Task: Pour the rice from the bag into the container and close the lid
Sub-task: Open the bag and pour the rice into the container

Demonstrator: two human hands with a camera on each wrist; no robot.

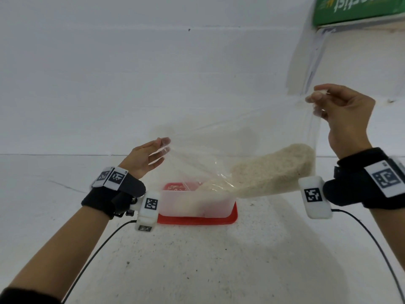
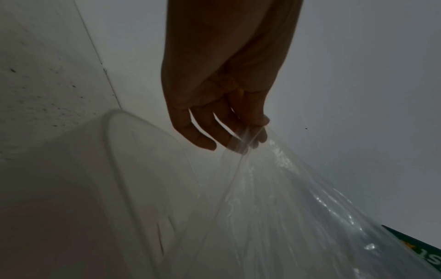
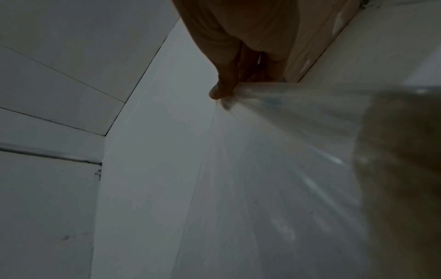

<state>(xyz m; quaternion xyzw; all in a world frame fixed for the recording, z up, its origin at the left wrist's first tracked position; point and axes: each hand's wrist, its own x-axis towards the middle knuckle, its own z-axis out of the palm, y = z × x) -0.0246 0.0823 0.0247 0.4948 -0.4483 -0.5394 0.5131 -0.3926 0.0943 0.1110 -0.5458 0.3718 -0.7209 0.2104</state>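
Observation:
A clear plastic bag (image 1: 230, 139) hangs stretched between my two hands above a translucent white container (image 1: 175, 205). My left hand (image 1: 161, 148) pinches the bag's lower left edge, and my right hand (image 1: 317, 99) pinches its upper right corner, held higher. White rice (image 1: 278, 170) fills the bag's right side and slopes down into the container, where some rice lies. The container stands on a red lid (image 1: 197, 220). The left wrist view shows my left hand (image 2: 248, 143) pinching the bag (image 2: 298, 217) beside the container's rim (image 2: 112, 143). In the right wrist view my right hand (image 3: 229, 94) pinches the bag (image 3: 298, 122).
The white speckled table (image 1: 208, 260) runs back to a white wall (image 1: 153, 73). A green box (image 1: 359, 9) sits at the top right with white paper (image 1: 306, 58) hanging below it. Black cables (image 1: 94, 255) trail from both wrists.

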